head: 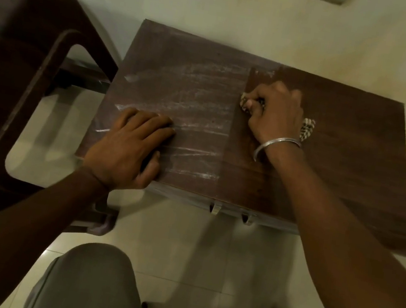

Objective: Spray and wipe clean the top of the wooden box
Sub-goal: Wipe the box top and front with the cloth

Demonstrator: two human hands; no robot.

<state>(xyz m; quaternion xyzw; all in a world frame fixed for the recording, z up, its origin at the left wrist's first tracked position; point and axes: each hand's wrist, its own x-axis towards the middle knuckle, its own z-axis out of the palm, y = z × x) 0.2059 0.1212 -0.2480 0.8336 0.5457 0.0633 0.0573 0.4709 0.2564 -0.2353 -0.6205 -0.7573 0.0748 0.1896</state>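
While it is being wiped, wooden box (341, 153): sits low on the pale tiled floor against the wall, flat top facing up. The right part looks dark and clean, the left part dull.
Chair (28, 48): dark plastic, just left of the box, one leg close to the box's left edge.
Streaks (191, 99): whitish smears cover the left part of the box top and end in a fairly sharp line near the middle, so the job looks about half done. If they dry before the cloth reaches them they may need more spray, and no bottle is in view.
Knee (90, 282): in grey fabric, in front of the box.
Left hand (129, 148): lies flat and released on the front-left of the box top, pressing down to steady it and holding nothing. It covers unwiped wood, so that patch could be missed.
Right hand (274, 111): clenched round the cloth, pressing it down at the edge of the streaks, near the middle of the box top.
Cloth (307, 128): patterned and mostly hidden under the right hand. Bunched so small, it may drag dirt onto the clean side.
Bangle (277, 142): metal, on the right wrist, just above the box top. It could scrape the wood on a low stroke.
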